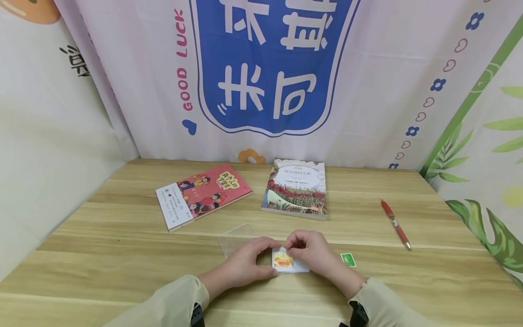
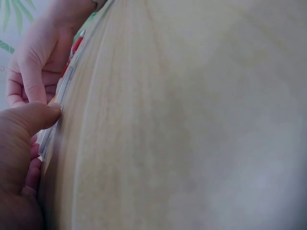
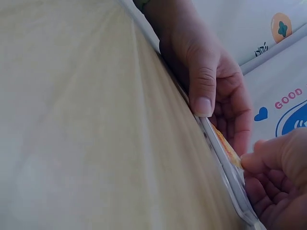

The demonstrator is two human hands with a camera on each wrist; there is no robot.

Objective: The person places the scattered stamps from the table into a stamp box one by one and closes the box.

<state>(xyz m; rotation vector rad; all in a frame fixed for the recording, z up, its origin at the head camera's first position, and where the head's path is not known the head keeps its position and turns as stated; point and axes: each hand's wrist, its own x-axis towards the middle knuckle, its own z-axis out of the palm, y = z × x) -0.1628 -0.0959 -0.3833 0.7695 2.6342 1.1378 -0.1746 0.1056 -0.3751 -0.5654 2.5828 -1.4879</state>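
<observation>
While both hands work at table centre, flat white rectangular slab point(image 1: 301, 267), layered at its edge, lies on the pale wood-grain table point(image 1: 171, 259) between them. Small yellow-orange picture stamp point(image 1: 283, 259) sits on its 9 o'clock half.

Left hand point(image 1: 247, 261): grips the slab's 9 o'clock end, thumb at its near edge, fingers at the far side. Right hand point(image 1: 314, 252): thumb and forefinger together, looks like a pinch on the stamp's 1 o'clock corner; contact partly hidden.

Step in hand, my read: fine edge work on the stamp. Laying or lifting, can't tell. Either way: brace with the left, pinch only the rim, move low and slow. Paper-thin stock would likely crease if tugged.

Around the slab: clear rectangular plastic piece point(image 1: 230, 237) at 10 o'clock, small green white-bordered stamp point(image 1: 348, 260) at 3, just beside right wrist. Mind that sleeve.
</observation>
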